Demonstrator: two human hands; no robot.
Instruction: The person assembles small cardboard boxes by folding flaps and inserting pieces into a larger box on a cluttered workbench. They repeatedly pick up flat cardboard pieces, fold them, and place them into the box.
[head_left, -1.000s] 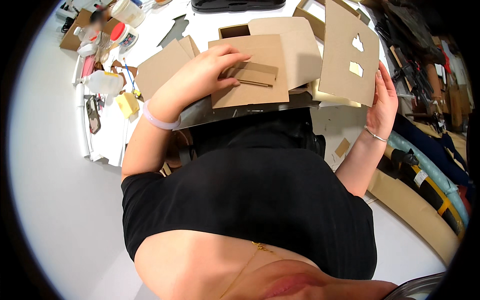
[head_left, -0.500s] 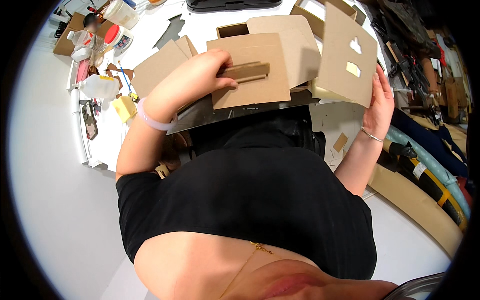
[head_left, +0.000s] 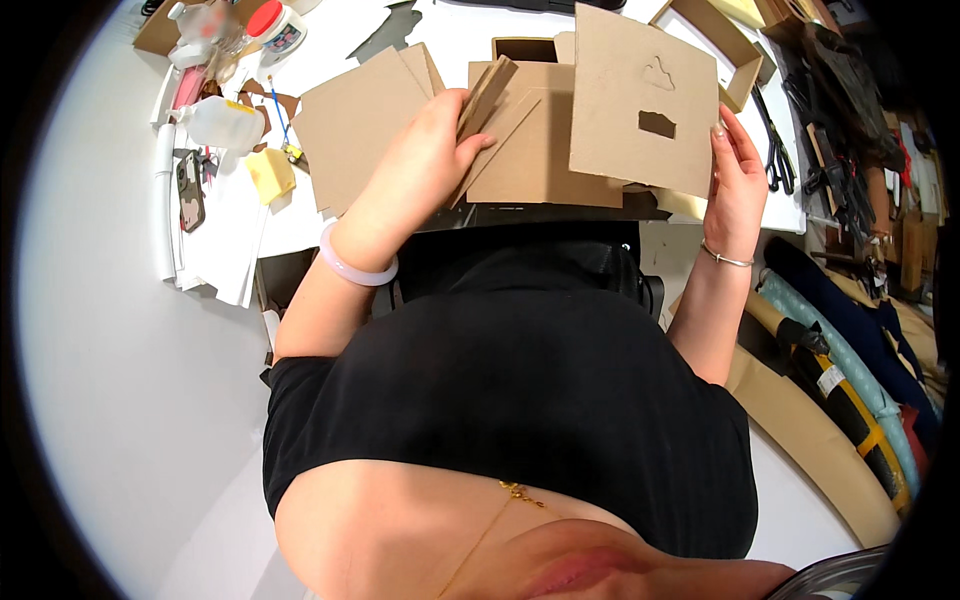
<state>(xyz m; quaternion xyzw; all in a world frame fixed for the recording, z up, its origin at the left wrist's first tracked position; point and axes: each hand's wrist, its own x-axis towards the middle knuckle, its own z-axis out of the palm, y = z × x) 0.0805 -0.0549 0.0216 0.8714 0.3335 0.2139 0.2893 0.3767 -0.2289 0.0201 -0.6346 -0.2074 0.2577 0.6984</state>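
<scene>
My left hand [head_left: 440,145] is closed on a few narrow cardboard strips [head_left: 487,96], which stand tilted up over the table. In my right hand [head_left: 738,170], pinched at its right edge, is a square cardboard sheet [head_left: 612,110] with a cut-out hole and an outlined shape above it. Behind and between the hands lies a flat cardboard panel [head_left: 545,165]. Left of it, more cardboard sheets [head_left: 350,115] overlap one another, partly under my left forearm. An open cardboard box [head_left: 525,48] sits behind the panel.
On the left are a yellow sponge block [head_left: 270,176], a phone [head_left: 189,190], a translucent bottle [head_left: 220,124] and a red-lidded jar [head_left: 280,28]. A cardboard frame [head_left: 735,55] and black scissors [head_left: 775,145] lie at the right. Fabric rolls [head_left: 840,340] stand beside the table.
My left hand has raised the strips off the panel and turned them steeply. The holed sheet in my right hand has moved left, over the panel's right part.
</scene>
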